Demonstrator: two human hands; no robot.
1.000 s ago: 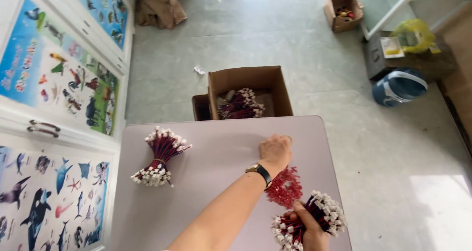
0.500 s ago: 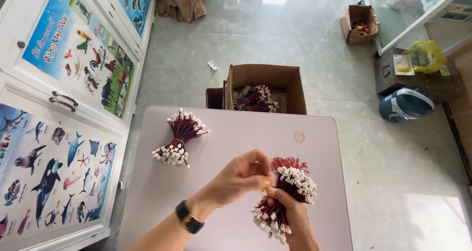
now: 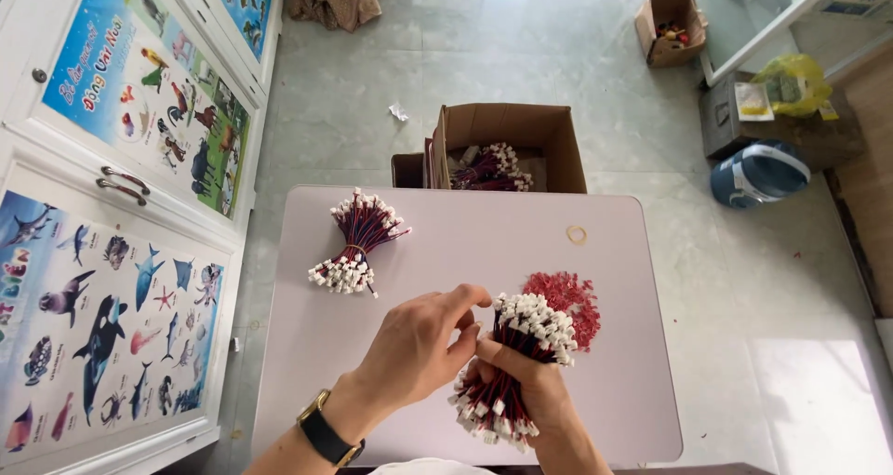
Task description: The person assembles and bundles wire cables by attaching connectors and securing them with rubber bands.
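My right hand (image 3: 521,382) grips a bundle of red-and-dark wires with white plug ends (image 3: 516,354) around its middle, low over the pale table (image 3: 465,233). My left hand (image 3: 423,345), with a black wristwatch, pinches at the bundle's upper end with thumb and fingers. A loose pile of red connectors (image 3: 569,298) lies just right of the bundle. A second tied wire bundle (image 3: 358,242) rests on the table's left part. A small rubber band (image 3: 577,235) lies near the far right edge.
An open cardboard box (image 3: 507,149) with more wire bundles stands on the floor beyond the table. White cabinet doors with animal posters (image 3: 112,214) run along the left. A blue-white container (image 3: 761,171), a yellow bag and a small box sit at the far right.
My left hand drew back from the table's far side to the bundle in my right hand. The bundle now stands more upright in front of me, beside the red pile.
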